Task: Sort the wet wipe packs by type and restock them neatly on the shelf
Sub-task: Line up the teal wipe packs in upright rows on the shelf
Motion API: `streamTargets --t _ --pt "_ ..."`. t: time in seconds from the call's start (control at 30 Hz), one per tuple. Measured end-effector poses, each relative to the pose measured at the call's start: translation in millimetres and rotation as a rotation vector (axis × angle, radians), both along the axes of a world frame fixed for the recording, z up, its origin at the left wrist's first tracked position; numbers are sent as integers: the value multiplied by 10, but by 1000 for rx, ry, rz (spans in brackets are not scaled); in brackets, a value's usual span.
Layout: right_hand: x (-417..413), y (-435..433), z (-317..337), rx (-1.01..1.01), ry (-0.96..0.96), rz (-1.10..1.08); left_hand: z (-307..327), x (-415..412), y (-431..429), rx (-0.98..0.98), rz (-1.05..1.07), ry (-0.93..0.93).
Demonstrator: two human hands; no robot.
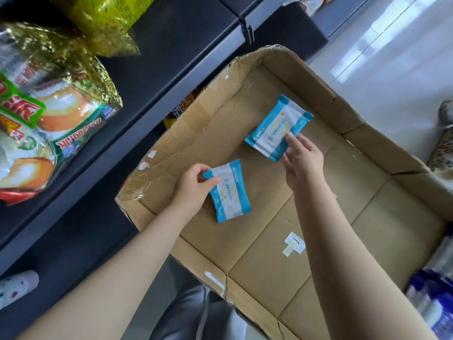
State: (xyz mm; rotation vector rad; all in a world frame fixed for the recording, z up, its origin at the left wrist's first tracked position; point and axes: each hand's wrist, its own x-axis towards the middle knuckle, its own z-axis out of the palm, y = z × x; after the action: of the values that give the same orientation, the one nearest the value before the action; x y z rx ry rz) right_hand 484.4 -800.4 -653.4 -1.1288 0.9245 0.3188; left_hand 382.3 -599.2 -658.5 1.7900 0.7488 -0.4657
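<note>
A big, shallow cardboard box (245,241) takes up most of the view. It stands open on the floor, just beside a dark shelf (171,45) that runs along its left side. On the shelf, at the left, lie large shiny snack bags (56,114) with pictures of cakes, and behind them is a yellow-green bag (103,18). Both bare forearms of the person reach from below into the box. Inside it there are two wet wipe packs of the same kind, blue at the ends and white in the middle. The near pack (232,200) is close to the left wall of the box and is held by the left hand (192,186): the thumb is curled over its upper left corner and the fingers are hidden under it. The far pack (272,128) lies flat on the bottom of the box, nearer to the far wall and well apart from the first one. The right hand (305,163) reaches to it with fingers spread and rather straight; the index fingertip rests on the white middle part and the thumb is at the near edge, not closed around it. A small white label (294,246) sticks to the box bottom between the two forearms. Blurred blue and white packets (434,303) show at the lower right edge.
</note>
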Motion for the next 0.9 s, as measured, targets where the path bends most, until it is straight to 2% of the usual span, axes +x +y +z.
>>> streamTargets --t 0.07,0.23,0.43,0.57,0.73,0.9 --pt "-205 -104 209 88 -7 -34 216 -113 -28 -158 137 -7" --pt "-810 -275 1112 238 -56 -67 1160 -485 -80 -307 335 -55" --pt "-1673 -187 2762 374 -107 -10 2886 -1261 -5 -381 459 -131" --pt "-2174 36 3648 452 -126 53 3794 -1882 104 -415 509 -168" --pt "-2589 417 4390 441 -156 267 4578 -2515 390 -460 613 -282" --pt "-2835 938 5068 365 -310 438 5198 -3045 893 -443 687 -446"
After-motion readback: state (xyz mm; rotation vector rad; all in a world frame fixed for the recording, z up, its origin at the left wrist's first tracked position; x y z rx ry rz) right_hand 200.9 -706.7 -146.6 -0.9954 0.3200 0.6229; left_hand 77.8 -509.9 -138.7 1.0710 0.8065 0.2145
